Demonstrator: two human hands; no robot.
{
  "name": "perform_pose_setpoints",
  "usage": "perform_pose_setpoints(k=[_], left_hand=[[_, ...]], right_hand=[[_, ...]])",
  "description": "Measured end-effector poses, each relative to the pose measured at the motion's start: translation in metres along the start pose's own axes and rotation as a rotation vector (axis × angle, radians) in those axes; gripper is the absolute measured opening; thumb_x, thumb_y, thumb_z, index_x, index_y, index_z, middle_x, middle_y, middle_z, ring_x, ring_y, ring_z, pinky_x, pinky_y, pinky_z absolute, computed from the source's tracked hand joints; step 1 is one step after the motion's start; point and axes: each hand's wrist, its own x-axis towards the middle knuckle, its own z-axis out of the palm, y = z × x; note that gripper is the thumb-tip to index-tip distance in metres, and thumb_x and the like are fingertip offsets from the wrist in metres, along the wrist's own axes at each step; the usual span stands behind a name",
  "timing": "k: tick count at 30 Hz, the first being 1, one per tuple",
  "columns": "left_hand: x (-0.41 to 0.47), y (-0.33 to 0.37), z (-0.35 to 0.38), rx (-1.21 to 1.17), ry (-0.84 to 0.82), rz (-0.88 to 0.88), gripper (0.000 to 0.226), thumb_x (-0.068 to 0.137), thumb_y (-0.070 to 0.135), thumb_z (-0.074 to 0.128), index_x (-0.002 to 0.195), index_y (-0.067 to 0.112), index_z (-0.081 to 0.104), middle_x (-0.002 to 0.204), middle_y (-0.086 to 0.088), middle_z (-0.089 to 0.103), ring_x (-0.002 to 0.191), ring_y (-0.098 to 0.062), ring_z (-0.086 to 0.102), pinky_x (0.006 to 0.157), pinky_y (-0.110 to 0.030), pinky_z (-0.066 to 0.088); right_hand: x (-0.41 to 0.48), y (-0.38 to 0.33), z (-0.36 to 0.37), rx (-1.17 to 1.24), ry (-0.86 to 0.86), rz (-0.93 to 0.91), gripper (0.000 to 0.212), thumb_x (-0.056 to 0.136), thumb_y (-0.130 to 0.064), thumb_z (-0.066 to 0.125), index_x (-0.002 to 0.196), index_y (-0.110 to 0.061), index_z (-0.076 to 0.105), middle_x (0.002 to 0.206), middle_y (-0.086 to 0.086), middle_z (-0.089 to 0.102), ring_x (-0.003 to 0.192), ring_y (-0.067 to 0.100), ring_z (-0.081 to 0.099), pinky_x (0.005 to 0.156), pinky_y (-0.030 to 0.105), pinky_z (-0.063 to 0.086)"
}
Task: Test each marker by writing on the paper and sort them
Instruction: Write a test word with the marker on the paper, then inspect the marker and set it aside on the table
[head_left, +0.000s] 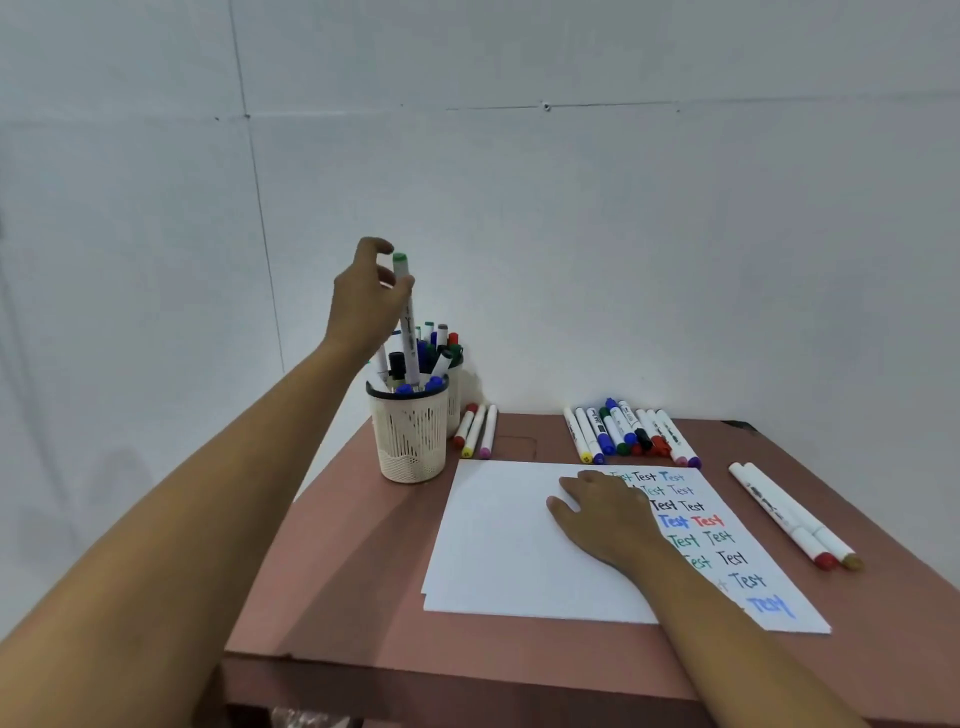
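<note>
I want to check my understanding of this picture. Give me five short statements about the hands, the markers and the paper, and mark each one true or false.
1. The left hand holds a green-capped marker above the cup. True.
2. The right hand writes with a marker. False: it lies flat on the paper and holds nothing.
3. Two markers lie to the right of the paper. True.
4. The paper is blank. False: "Test" is written on it in several colours.
5. The cup is empty. False: other markers stand in it.
</note>
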Motion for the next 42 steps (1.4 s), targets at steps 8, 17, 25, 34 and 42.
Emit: perform_pose_setpoints(k=[8,17,25,34,42], left_hand=[[-0.037,-0.051,0.018,0.443,-0.208,0.081,0.022,0.094,0.020,0.052,0.113,0.010,0.058,0.107,-0.010,0.064,0.090,-0.026,0.059,0.079,-0.040,0.051],[-0.058,-0.044,0.025,0.506,-0.013,0.409,0.025,0.083,0.009,0.054,0.104,0.002,0.065,0.102,-0.019,0.061,0.086,-0.039,0.057,0.070,-0.043,0.046],[-0.136,-0.046,0.078,0.412,-0.495,0.448,0.030,0.090,0.023,0.047,0.105,0.005,0.067,0.105,-0.014,0.062,0.097,-0.033,0.058,0.078,-0.035,0.046],[-0.153,-0.058,0.087,0.463,-0.800,0.047,0.040,0.098,0.033,0.038,0.117,0.003,0.057,0.127,-0.009,0.051,0.115,-0.023,0.049,0.098,-0.035,0.040],[-0.153,-0.067,0.090,0.431,-0.825,0.048,0.030,0.097,0.034,0.036,0.091,0.009,0.052,0.104,-0.002,0.053,0.101,-0.021,0.052,0.084,-0.034,0.040]], right_hand=[[0.000,0.000,0.001,0.006,0.003,0.002,0.050,0.099,-0.049,0.030,0.143,-0.027,0.040,0.153,-0.002,0.032,0.140,0.022,0.028,0.114,0.043,0.021],[0.000,0.000,0.000,0.009,0.003,0.005,0.050,0.100,-0.049,0.030,0.143,-0.026,0.040,0.153,-0.002,0.033,0.139,0.022,0.028,0.114,0.043,0.021],[0.000,0.000,-0.001,0.030,0.001,0.009,0.049,0.100,-0.048,0.032,0.142,-0.025,0.043,0.151,-0.001,0.035,0.138,0.022,0.030,0.113,0.043,0.022],[0.004,-0.014,-0.019,0.084,0.117,-0.014,0.033,0.098,-0.033,0.041,0.120,-0.019,0.063,0.120,0.004,0.059,0.115,0.025,0.052,0.094,0.038,0.041],[0.066,-0.060,-0.042,0.314,0.058,-0.071,0.027,0.092,-0.022,0.050,0.104,-0.007,0.068,0.095,0.009,0.068,0.085,0.025,0.062,0.073,0.031,0.051]])
